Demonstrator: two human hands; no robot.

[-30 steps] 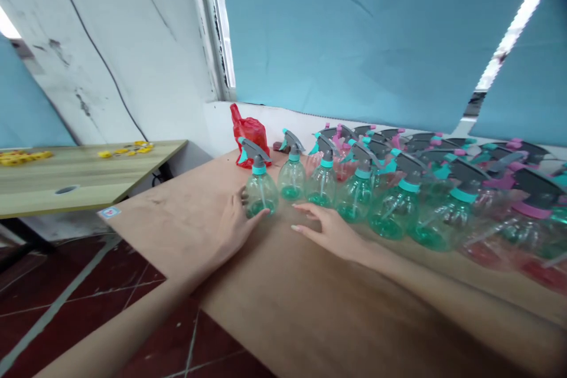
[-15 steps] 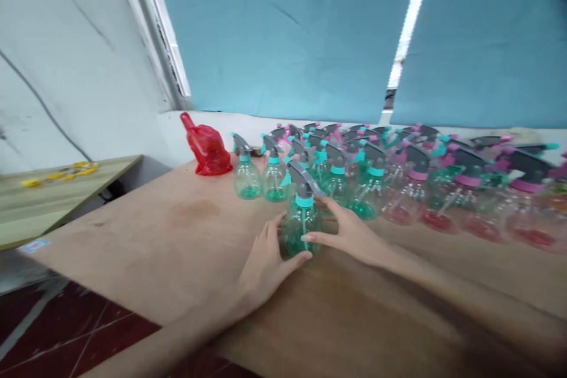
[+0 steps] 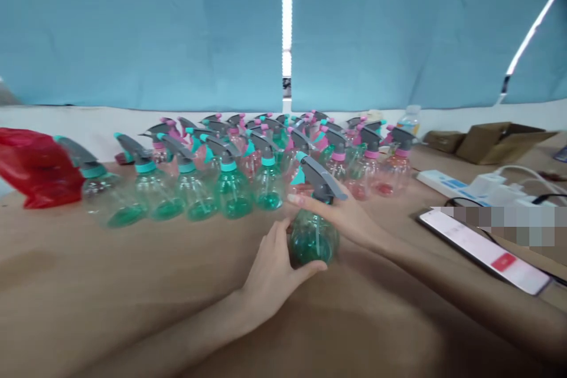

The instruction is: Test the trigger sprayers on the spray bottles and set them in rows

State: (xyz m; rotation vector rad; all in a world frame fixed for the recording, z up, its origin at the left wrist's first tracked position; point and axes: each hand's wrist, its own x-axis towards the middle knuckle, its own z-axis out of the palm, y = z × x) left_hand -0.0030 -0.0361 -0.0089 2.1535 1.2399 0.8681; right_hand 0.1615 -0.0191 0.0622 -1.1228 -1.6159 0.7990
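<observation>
Clamping green spray bottle (image 3: 310, 242) between left grip (image 3: 271, 266), wrapped around lower body, and right grip (image 3: 349, 217), closed at shoulder below trigger head (image 3: 319, 177); holding it roughly upright on or just above the surface (image 3: 110, 271), before rows of other spray bottles (image 3: 234, 195), with red bag (image 3: 39, 171) far left, phone (image 3: 481, 249) right

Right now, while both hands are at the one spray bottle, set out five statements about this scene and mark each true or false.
1. The left hand is at the lower part of a spray bottle. True.
2. The right hand touches the phone. False: the right hand is at that bottle's upper part.
3. A red plastic bag sits at the view's left edge. True.
4. The phone lies left of both hands. False: the phone lies to their right.
5. A cardboard box stands beyond the power strip. True.
</observation>
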